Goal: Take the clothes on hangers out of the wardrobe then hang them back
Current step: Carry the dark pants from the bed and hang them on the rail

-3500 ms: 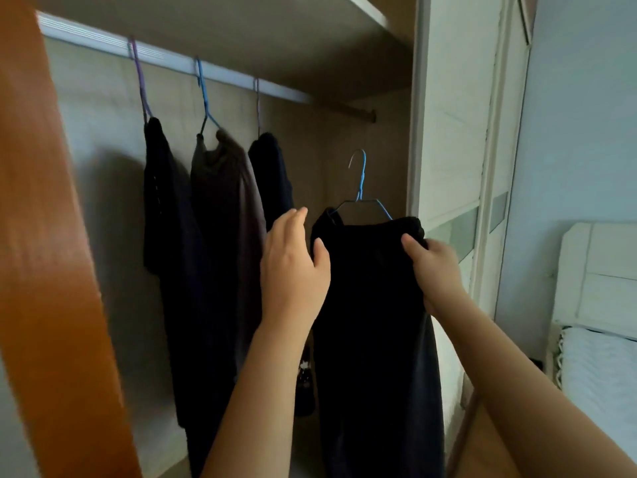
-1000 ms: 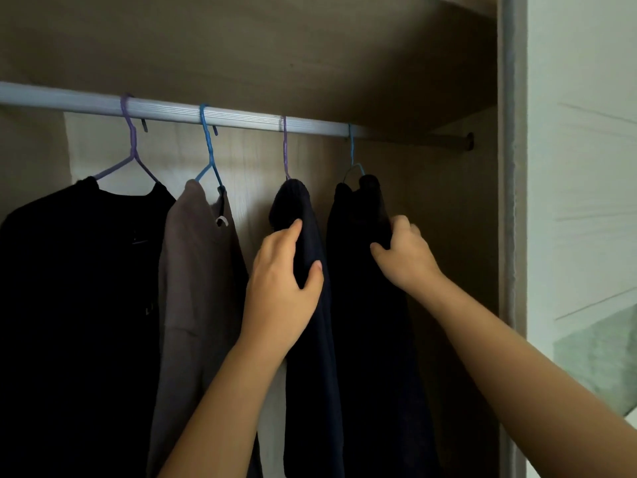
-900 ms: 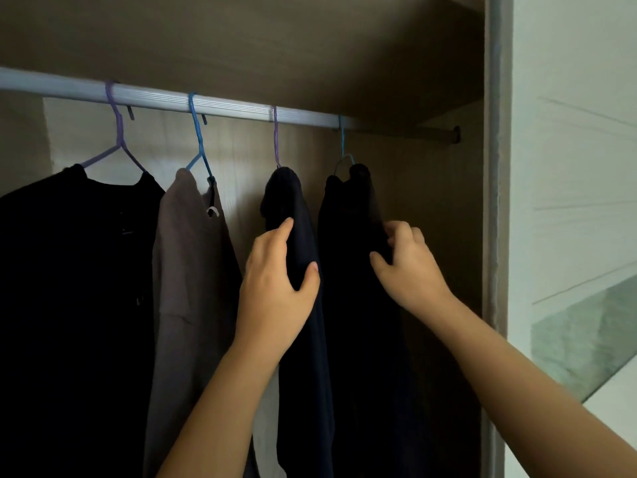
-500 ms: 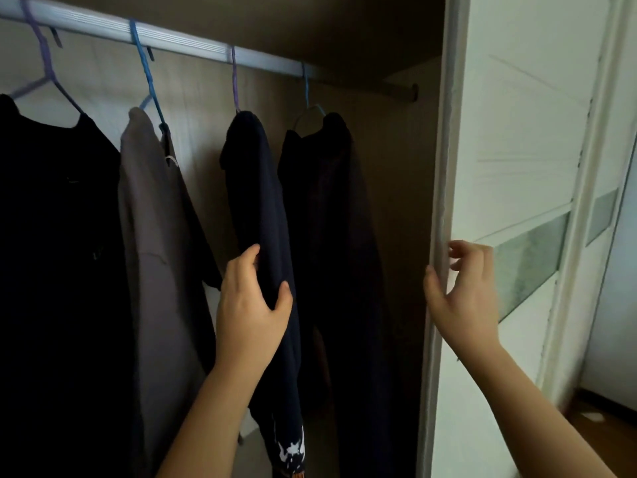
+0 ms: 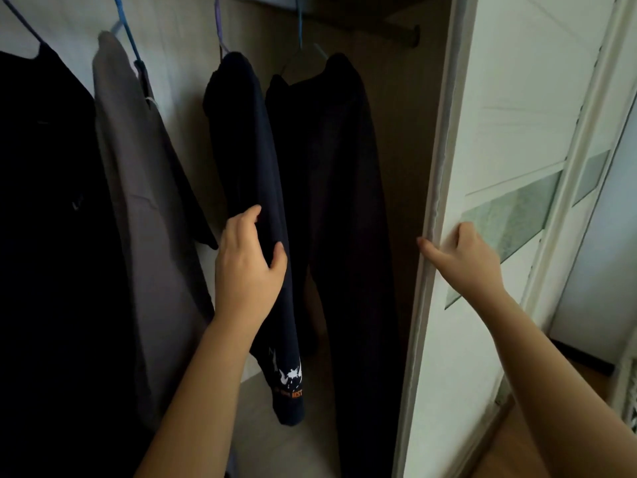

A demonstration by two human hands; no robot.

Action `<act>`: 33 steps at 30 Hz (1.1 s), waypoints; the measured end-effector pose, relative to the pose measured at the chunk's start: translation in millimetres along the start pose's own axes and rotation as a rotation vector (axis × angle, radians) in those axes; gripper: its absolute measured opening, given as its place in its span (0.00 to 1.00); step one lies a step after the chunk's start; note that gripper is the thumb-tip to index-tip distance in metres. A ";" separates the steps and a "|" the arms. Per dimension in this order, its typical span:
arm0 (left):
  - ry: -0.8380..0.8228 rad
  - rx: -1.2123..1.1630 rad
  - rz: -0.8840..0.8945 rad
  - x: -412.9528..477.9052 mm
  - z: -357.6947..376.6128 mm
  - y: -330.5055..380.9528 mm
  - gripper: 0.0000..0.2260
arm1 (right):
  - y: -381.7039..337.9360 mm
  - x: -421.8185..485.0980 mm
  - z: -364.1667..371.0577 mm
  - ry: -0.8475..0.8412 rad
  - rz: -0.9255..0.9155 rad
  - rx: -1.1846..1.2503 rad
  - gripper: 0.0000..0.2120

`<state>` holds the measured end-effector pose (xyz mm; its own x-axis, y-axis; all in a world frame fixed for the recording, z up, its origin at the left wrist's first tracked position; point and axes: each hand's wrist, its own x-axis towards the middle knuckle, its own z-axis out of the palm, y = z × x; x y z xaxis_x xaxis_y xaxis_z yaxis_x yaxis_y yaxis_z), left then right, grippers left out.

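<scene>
Several garments hang on hangers inside the wardrobe: a black one (image 5: 41, 208) at far left, a grey one (image 5: 144, 188), a navy one (image 5: 248, 132) with a white and orange print near its hem, and black trousers (image 5: 331, 174) on a blue hanger (image 5: 299, 25). My left hand (image 5: 248, 267) holds the navy garment about halfway down, the fabric running between thumb and fingers. My right hand (image 5: 462, 260) grips the edge of the white sliding door (image 5: 499, 98), fingers curled over its front and thumb on the inner side. The trousers hang free of both hands.
The hanging rail's right end (image 5: 403, 31) meets the wardrobe's side wall. The wardrobe floor (image 5: 275, 439) shows below the garments. A frosted glass strip (image 5: 510, 219) crosses the door. A wooden floor (image 5: 517, 443) lies at lower right.
My right hand let go of the black trousers, now hanging on the rail, and moved right to the door edge. My left hand slid lower down the navy garment. The view tilted down.
</scene>
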<state>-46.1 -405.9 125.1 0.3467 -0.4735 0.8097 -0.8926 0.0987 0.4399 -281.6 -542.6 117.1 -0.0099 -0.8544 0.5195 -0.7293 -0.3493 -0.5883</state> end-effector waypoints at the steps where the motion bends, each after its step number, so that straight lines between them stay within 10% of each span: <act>1: -0.001 0.001 -0.005 -0.5 0.0 0.5 0.24 | 0.0 -0.3 -0.2 0.002 -0.005 -0.008 0.23; 33: 0.231 0.428 0.310 -138.8 -195.4 46.6 0.12 | -124.6 -164.9 -0.7 -0.123 -0.233 0.125 0.32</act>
<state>-79.5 -164.5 109.1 0.0618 -0.2704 0.9608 -0.9830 -0.1832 0.0117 -189.6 -357.9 105.2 0.2371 -0.7830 0.5750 -0.6122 -0.5800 -0.5374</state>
